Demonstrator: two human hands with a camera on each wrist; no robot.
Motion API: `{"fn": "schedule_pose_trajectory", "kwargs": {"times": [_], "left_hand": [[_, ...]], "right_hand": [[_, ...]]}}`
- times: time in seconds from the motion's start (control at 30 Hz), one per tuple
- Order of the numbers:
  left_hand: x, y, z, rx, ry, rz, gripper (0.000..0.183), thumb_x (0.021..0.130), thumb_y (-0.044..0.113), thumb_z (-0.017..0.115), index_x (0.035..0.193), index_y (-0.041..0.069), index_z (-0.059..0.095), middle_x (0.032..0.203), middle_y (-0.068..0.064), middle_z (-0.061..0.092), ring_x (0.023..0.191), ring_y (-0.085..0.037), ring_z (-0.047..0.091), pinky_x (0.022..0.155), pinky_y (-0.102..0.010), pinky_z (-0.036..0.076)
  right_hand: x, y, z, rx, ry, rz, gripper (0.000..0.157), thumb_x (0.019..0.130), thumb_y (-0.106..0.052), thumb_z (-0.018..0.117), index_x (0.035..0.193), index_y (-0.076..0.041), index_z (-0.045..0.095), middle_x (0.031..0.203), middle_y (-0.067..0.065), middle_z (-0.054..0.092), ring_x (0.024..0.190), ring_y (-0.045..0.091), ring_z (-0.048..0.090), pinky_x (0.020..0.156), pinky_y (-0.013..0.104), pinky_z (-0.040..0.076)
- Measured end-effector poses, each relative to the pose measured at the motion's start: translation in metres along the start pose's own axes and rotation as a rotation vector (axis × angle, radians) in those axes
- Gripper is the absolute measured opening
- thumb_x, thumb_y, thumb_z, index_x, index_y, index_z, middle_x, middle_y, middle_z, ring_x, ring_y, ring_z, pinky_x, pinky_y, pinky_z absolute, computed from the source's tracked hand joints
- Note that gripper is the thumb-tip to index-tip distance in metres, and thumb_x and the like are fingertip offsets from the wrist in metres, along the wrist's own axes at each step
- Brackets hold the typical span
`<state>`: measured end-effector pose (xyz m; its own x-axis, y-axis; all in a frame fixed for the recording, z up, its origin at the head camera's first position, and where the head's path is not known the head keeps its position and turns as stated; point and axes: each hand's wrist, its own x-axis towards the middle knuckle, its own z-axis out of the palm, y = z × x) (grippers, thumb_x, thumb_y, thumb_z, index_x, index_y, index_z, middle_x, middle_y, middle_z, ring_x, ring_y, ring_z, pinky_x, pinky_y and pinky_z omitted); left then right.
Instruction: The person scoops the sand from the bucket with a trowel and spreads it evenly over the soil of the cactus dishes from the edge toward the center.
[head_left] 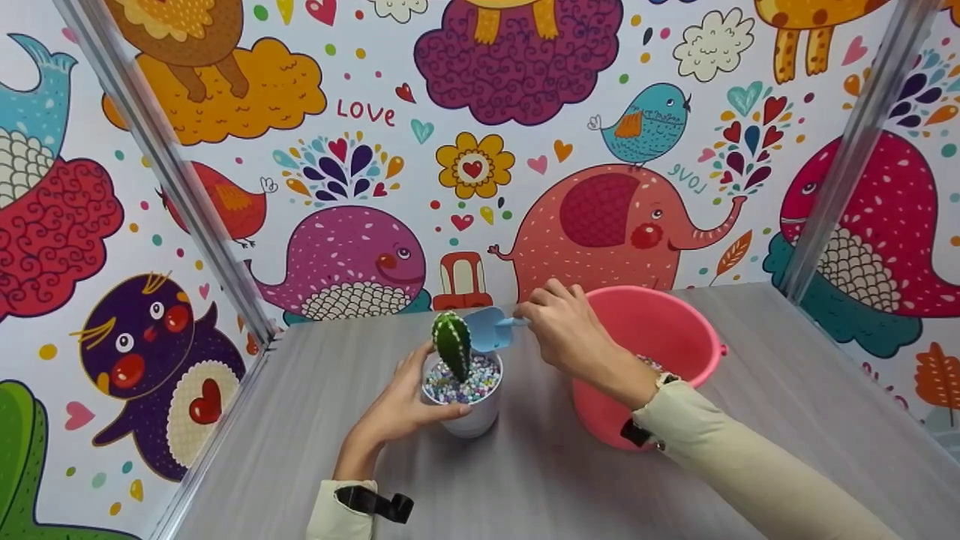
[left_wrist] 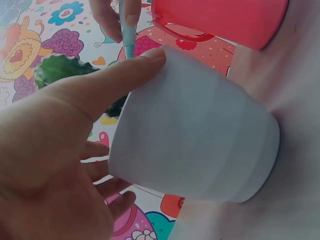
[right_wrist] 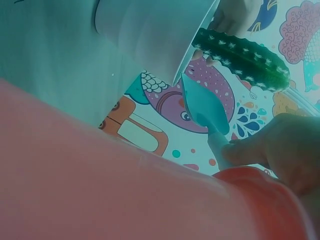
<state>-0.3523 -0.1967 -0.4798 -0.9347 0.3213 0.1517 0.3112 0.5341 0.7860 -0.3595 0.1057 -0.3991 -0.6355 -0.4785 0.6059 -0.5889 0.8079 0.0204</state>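
A white pot (head_left: 478,421) stands on the table, filled with multicoloured pebbles (head_left: 459,390). From these rises a green cactus (head_left: 451,346) with white spines. My left hand (head_left: 396,409) holds the pot from the left, thumb along the near side of the rim (left_wrist: 135,67) and fingers behind. Above the pot's far right rim is a small light-blue shovel (head_left: 487,330), its handle gripped by my right hand (head_left: 568,326). In the right wrist view the shovel's scoop (right_wrist: 206,106) tilts toward the rim, beside the cactus (right_wrist: 245,59); what it carries is hidden.
A pink bucket (head_left: 600,416) stands right of the pot, under my right forearm, with some similar pebbles (head_left: 649,362) visible inside. The grey table (head_left: 300,420) ends at a wall (head_left: 525,142) printed with cartoon animals. Metal posts (head_left: 180,165) rise at its sides.
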Motion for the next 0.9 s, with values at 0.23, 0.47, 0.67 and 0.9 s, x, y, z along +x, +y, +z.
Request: {"fn": "schedule_pose_trajectory", "kwargs": {"times": [0.23,0.47,0.67,0.9], "left_hand": [[0.000,-0.003,-0.002,-0.043,-0.013,0.028,0.120,0.075,0.048,0.098,0.171,0.028,0.029,0.175,-0.014,0.033,0.162,-0.041,0.031,0.126,-0.077,0.027],[0.002,-0.008,-0.004,-0.061,-0.024,0.028,0.120,0.076,0.046,0.097,0.172,0.025,0.027,0.177,-0.013,0.030,0.164,-0.041,0.029,0.128,-0.075,0.025],[0.003,-0.010,-0.004,-0.113,-0.037,0.030,0.117,0.077,0.040,0.096,0.170,0.023,0.029,0.176,-0.015,0.031,0.162,-0.044,0.031,0.127,-0.076,0.025],[0.003,-0.010,-0.006,-0.124,-0.050,0.035,0.116,0.078,0.040,0.095,0.171,0.021,0.028,0.176,-0.018,0.030,0.163,-0.047,0.027,0.128,-0.077,0.021]], "right_hand": [[-0.002,0.000,-0.002,-0.013,0.009,0.000,0.027,0.091,-0.002,0.081,0.114,-0.016,0.083,0.108,0.006,0.079,0.099,0.023,0.059,0.076,0.038,0.043],[-0.005,0.004,-0.004,-0.017,0.011,0.010,0.029,0.090,-0.004,0.084,0.116,-0.016,0.083,0.110,0.006,0.079,0.101,0.023,0.060,0.078,0.037,0.045],[-0.010,0.009,-0.010,-0.013,0.031,0.013,0.029,0.090,-0.002,0.082,0.116,-0.015,0.084,0.109,0.006,0.078,0.102,0.026,0.061,0.079,0.039,0.047],[-0.021,0.020,-0.022,0.025,0.044,0.078,0.027,0.091,-0.007,0.084,0.116,-0.016,0.083,0.107,0.001,0.077,0.101,0.022,0.067,0.081,0.036,0.047]]}}
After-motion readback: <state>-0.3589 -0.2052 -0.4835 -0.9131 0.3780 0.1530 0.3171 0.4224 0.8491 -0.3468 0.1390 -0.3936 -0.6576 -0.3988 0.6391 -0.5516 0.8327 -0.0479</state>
